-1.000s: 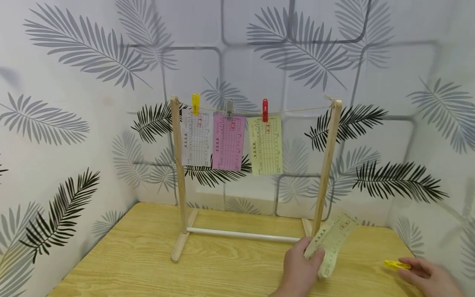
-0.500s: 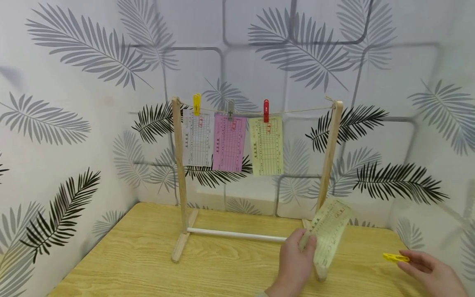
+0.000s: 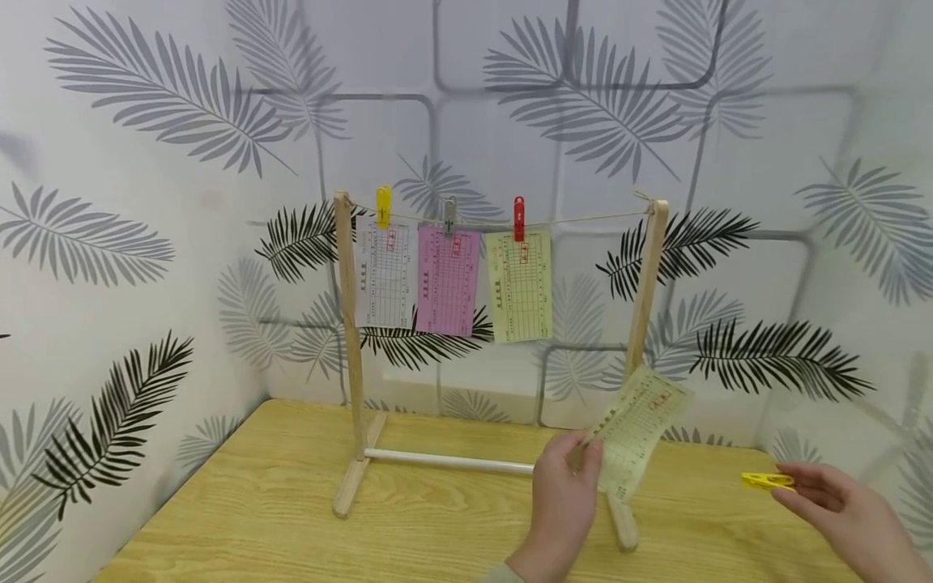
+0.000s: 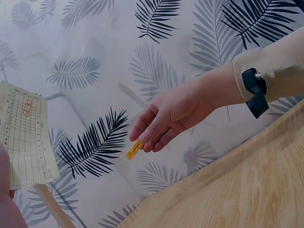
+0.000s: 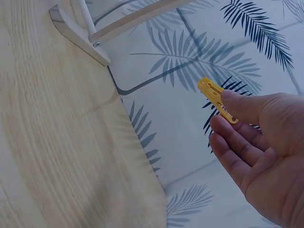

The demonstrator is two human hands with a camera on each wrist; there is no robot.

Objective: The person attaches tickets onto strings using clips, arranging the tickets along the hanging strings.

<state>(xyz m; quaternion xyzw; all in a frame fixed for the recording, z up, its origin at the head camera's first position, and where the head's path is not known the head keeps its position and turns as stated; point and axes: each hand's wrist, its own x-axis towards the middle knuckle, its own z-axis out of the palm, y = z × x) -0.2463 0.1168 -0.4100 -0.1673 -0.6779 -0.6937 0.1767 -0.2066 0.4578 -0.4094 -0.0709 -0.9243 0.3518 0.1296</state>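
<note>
My left hand [image 3: 565, 494] pinches a pale yellow-green printed slip [image 3: 641, 429] by its lower left edge, in front of the stand's right post. The same slip [image 4: 28, 137] shows at the left of the left wrist view. Off to the right, my right hand [image 3: 845, 506] holds a yellow clothespin [image 3: 767, 480] between thumb and fingers, above the table. In the right wrist view the clothespin [image 5: 217, 99] points away from the fingertips. On the string hang a white slip [image 3: 386, 279] under a yellow clip, a pink slip [image 3: 448, 283] under a grey clip, and a yellow slip [image 3: 521, 291] under a red clip.
A wooden stand [image 3: 351, 364] with a string [image 3: 583, 219] between its posts and a white bar [image 3: 452, 461] low down stands on the wood-grain table [image 3: 255, 502]. Leaf-patterned walls [image 3: 182, 73] rise behind and at both sides.
My left hand has moved slightly left and up with the slip, which now shows more of its printed face. My right hand has risen a little with the yellow clothespin.
</note>
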